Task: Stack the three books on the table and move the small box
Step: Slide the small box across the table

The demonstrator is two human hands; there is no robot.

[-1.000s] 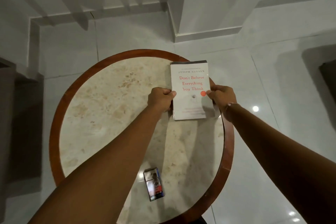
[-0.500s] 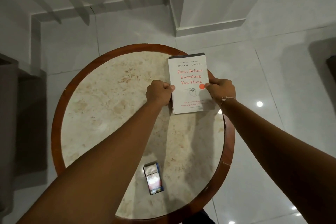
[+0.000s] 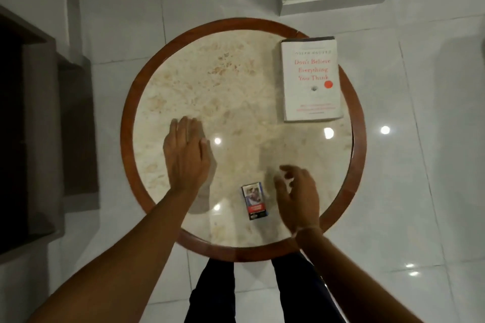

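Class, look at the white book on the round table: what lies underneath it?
The white book lies flat at the far right of the table, slightly overhanging its wooden rim. Thick edges below its cover suggest a stack, but any books beneath are covered, so their number is hidden.

Looks like a room in a home. Glossy white floor tiles (image 3: 433, 191) all around a round side table (image 3: 126, 123) with a marble-look top and reddish wooden rim. Beyond the table, white skirting (image 3: 336, 4) along a wall corner. Left of the table, dark wooden furniture (image 3: 39, 126). On the table, a paperback (image 3: 311, 78) and a small box (image 3: 254, 200).
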